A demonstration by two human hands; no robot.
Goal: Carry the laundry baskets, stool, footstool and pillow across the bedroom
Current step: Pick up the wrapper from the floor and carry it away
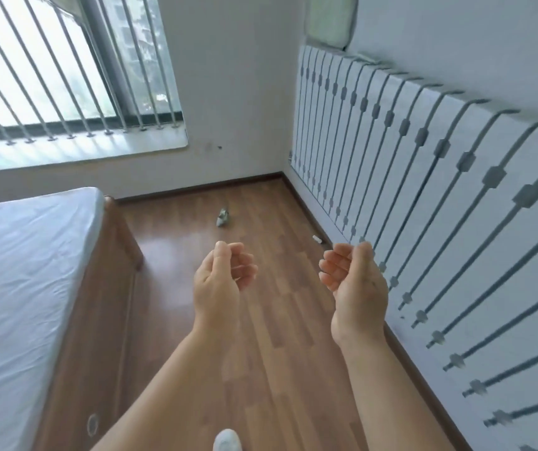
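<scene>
Both hands were raised in front of the person over the wooden floor (261, 336), palms turned toward each other and well apart. The left hand (220, 281) held nothing, its fingers loosely curled inward; the right hand (355, 281) was likewise empty, fingers softly bent and close together. None of the baskets, stools or pillow showed in view. A bed (23, 271) with a white sheet stood at left, a small crumpled scrap (223, 218) lay on the floor near the corner, and a white shoe tip (227, 441) showed at the bottom edge.

left hand (220, 281) empty, loosely curled; right hand (355, 278) likewise | over wood floor (261, 320); bed (17, 271) at left
</scene>
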